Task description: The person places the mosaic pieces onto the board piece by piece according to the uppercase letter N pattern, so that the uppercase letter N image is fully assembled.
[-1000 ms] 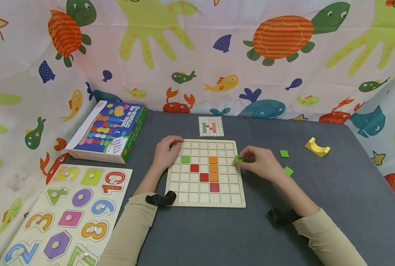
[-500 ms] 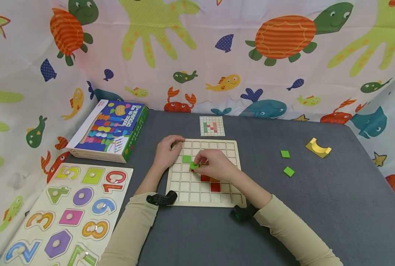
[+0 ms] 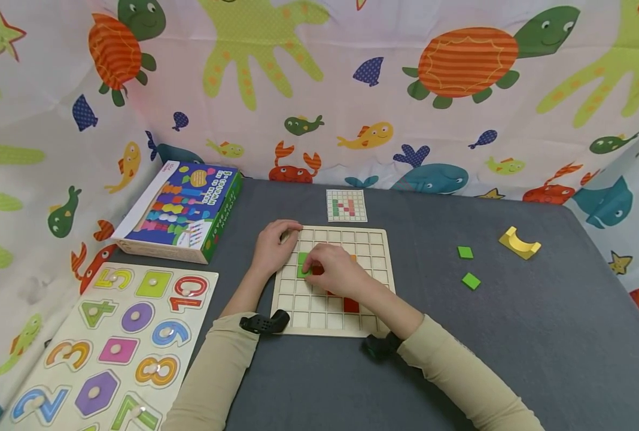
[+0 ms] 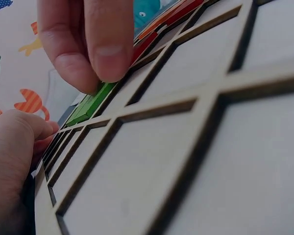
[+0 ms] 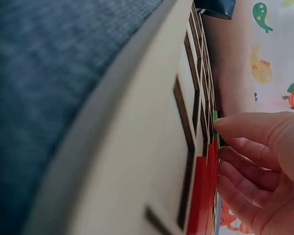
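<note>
A wooden grid board (image 3: 311, 323) lies on the grey table, divided into square cells. My left hand (image 3: 272, 246) holds its far left edge, thumb near the rim. Over the board my right hand (image 3: 334, 270) pinches a small green square tile (image 3: 301, 273) at a cell just nearer than another green tile (image 3: 303, 258). In the left wrist view the fingertips touch the green tile (image 4: 85, 108). A red tile (image 3: 351, 305) sits in a nearer cell; other red and orange tiles are partly hidden beneath the right hand. Part of the red tiles (image 5: 200, 196) shows in the right wrist view.
Behind the board lies a small pattern card (image 3: 347, 206). Two loose green tiles (image 3: 465, 252) and a yellow arch block (image 3: 520, 243) lie to the right. A game box (image 3: 179, 209) and a number puzzle board (image 3: 109, 347) are on the left. A patterned curtain (image 3: 346, 90) hangs behind.
My right hand has carried a green tile from the board's right edge leftward across it, down to a cell just nearer than the first green tile. The left hand has stayed on the board's edge.
</note>
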The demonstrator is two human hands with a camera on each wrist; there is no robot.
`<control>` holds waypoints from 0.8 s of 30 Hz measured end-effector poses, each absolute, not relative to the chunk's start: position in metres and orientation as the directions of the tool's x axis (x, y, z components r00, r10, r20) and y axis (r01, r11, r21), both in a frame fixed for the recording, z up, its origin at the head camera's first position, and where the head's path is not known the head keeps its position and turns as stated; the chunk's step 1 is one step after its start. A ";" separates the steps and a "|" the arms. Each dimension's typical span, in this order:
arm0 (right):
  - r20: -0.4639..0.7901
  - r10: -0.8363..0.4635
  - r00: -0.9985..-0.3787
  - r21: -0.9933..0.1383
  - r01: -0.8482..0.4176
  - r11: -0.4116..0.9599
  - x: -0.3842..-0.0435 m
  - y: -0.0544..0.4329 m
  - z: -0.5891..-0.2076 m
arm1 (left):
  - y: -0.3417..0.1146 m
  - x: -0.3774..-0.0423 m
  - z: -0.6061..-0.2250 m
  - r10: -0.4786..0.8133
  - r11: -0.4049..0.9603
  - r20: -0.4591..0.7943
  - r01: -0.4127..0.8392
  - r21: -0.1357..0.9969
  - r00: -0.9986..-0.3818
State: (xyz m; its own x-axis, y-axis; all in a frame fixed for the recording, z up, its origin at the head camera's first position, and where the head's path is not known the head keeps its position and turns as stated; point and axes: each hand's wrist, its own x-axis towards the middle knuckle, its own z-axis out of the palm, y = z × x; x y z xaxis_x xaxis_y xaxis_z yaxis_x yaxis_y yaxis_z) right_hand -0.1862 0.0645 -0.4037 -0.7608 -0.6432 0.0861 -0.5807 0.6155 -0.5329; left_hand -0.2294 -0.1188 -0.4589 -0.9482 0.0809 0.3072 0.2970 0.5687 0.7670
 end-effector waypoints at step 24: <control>0.090 -0.274 -0.957 -0.582 -0.274 0.766 -0.192 0.238 -0.387 | -0.119 -0.229 -0.460 0.076 0.521 0.305 0.298 0.800 -0.949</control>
